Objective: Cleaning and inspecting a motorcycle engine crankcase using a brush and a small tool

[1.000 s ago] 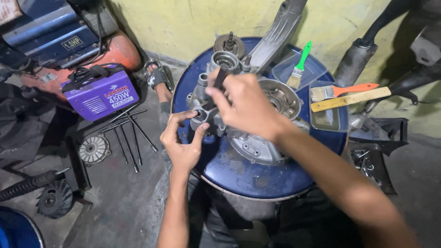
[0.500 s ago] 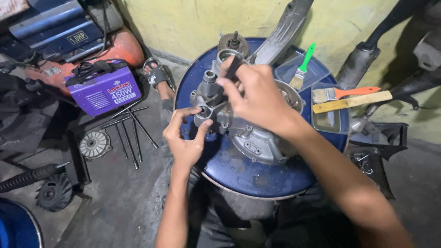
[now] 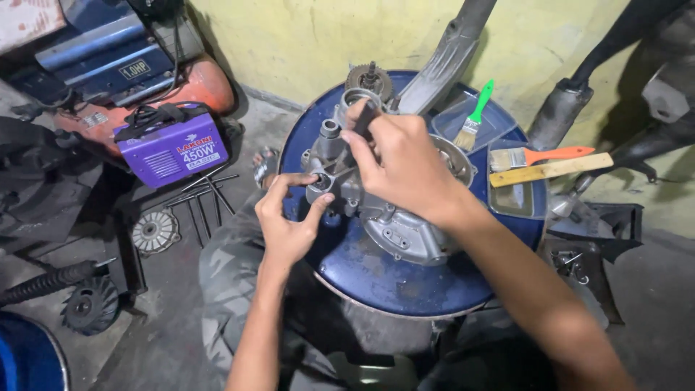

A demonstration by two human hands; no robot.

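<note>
Your left hand [image 3: 286, 221] pinches a small ring on the grey engine casing [image 3: 394, 210] atop the blue drum [image 3: 405, 282]; your right hand [image 3: 405, 163] grips its upper port. Clear tray [image 3: 507, 199] holds brushes [image 3: 539, 156].

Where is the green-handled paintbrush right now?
In the head view, the green-handled paintbrush lies in a clear plastic tray on the blue drum top, beyond the right hand, left of the orange-handled brush.

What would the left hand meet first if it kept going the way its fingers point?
Probably nothing new: the left hand already has its fingertips at a small round port on the grey engine casing, so the casing itself comes first.
</note>
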